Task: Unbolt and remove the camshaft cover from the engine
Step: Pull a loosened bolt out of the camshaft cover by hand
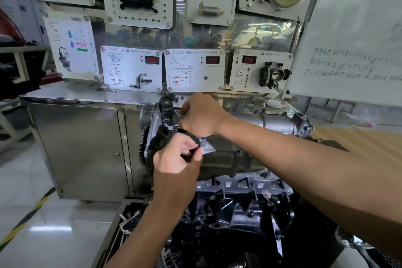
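Left hand (176, 159) pinches a dark cap (193, 150); right hand (201, 115) grips the crosswise-lying camshaft cover (272, 125).

Left arm: bare forearm, rising from the near edge, left of centre.
Left hand (177, 156): back toward the camera, fingers curled, thumb and fingertips pinching a small dark part (194, 149).
Right arm: bare, stretched in from the right edge, reaching leftward.
Right hand (201, 114): just beyond the left, knuckles up, fingers curled away (tips hidden).
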{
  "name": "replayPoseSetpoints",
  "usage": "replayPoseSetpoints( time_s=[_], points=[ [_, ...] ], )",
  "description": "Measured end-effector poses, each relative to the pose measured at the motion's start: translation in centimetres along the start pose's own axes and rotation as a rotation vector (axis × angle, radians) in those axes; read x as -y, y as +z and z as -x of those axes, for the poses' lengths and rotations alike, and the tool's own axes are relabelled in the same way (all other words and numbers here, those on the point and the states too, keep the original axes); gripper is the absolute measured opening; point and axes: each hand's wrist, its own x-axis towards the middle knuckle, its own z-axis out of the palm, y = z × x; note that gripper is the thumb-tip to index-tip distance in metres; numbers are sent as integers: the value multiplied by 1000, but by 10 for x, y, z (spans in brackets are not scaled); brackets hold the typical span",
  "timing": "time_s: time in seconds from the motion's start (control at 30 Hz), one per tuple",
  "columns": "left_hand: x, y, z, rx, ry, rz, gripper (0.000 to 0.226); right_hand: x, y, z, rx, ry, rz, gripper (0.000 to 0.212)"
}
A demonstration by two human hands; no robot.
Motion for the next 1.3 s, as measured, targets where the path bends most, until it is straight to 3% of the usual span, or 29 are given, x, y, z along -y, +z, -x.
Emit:
replayPoseSetpoints(
  time_s=[0.1,0.2,0.37,0.47,0.57,0.7,0.73,0.8,0.87,0.93,1.17,1.3],
  points=[
    [-1,-1,1,2,-13,41,14,3,-5,2,28,27,-13,15],
    [0,0,0,-16,-33,64,18,11,-9,6,40,-9,-55,35],
    [-3,0,1,-30,-29,52,21,23,-10,6,81,-92,86,28],
    [-2,-4,3,19,-29,70,22,15,-24,11,84,-147,17,29],
    [-6,-15,3,53,18,87,27,1,-50,28,221,-239,55,24],
    [-21,-38,-14,-107,206,-99,27,-14,-83,46,426,-266,241,12],
    [-26,-43,-20,-74,246,-186,27,-13,-88,46,451,-267,277,14],
    [-35,-47,-35,143,286,-330,29,-7,-91,43,461,-274,372,17],
    [-38,-47,-44,369,261,-377,30,3,-88,40,435,-294,459,6],
    [-36,-44,-50,481,254,-390,27,10,-82,35,413,-316,524,11],
    [-29,-39,-55,414,228,-234,24,24,-71,26,397,-350,609,14],
    [-33,-40,-59,468,203,-169,30,31,-69,24,382,-372,626,11]
  ],
)
